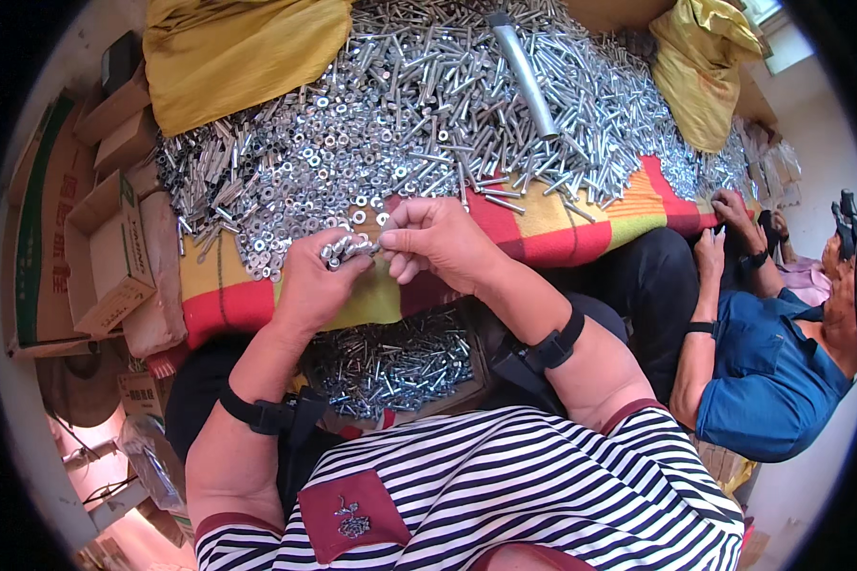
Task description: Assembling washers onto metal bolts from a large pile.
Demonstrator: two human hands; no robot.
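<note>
My left hand [307, 285] is closed around a small bunch of silvery metal bolts [345, 250], their ends showing above the fingers. Beside it, my right hand [440, 240] is closed, thumb and fingertips pinched together at the right end of the bunch. What lies in that pinch is too small to make out. Just beyond my hands, loose washers [328, 157] spread over a checked blanket [552, 233]. A large heap of long bolts [438, 86] covers the surface behind and to the right.
A metal tube [526, 81] lies on the heap. Below my hands, an open box [476, 366] holds many bolts. A cardboard box [114, 257] stands at left; yellow sacks [248, 57] lie behind. A co-worker in a blue shirt [771, 371] sits at right, hands at the blanket's edge.
</note>
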